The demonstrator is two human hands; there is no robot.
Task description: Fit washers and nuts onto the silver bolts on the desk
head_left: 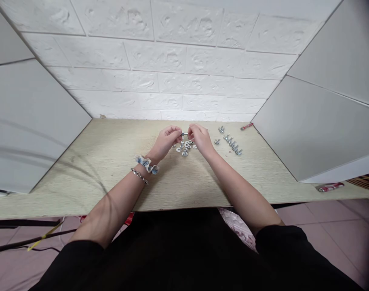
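Observation:
Between my two hands a small metal bolt (185, 133) lies roughly level above the table. The fingers of my left hand (169, 137) are closed on its thicker left end, where a head or nut shows. My right hand (199, 137) is curled at the other end with its fingertips pinched; whether they grip the shank or a small part on it is hidden. Below the hands lie loose washers (187, 144) and a bolt standing head down on a washer (184, 152). Another upright bolt (182, 143) is partly covered by my left hand.
To the right stands a slanting row of bolts with washers (232, 144). A single bolt (217, 142) and a small cluster of bolts (221, 129) are near it. A red pen-like object (246, 126) lies by the right panel (323, 121). A red tube (331, 187) is near the table's right end.

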